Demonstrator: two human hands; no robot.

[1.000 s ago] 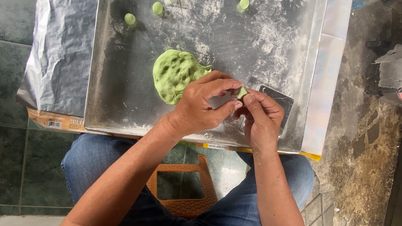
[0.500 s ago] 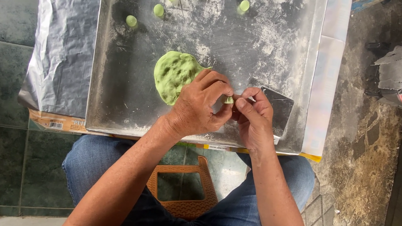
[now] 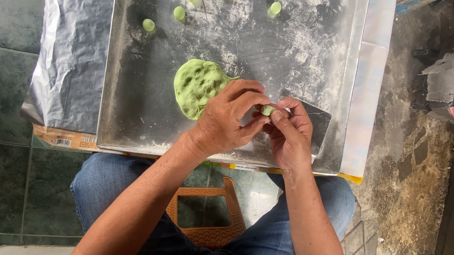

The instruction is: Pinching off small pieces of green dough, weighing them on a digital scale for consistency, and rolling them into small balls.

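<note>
Both hands, the left hand [image 3: 226, 123] and right hand [image 3: 289, 134], pinch closed around a small green dough piece [image 3: 267, 110]; over-squeezing could flatten it or stick it to the fingers.

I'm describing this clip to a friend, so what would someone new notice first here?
The bright green dough lump stands out at the middle of the floured metal tray. Just to its right, the left hand and right hand pinch a small green dough piece between their fingertips. Several small green balls sit along the tray's far edge.
</note>
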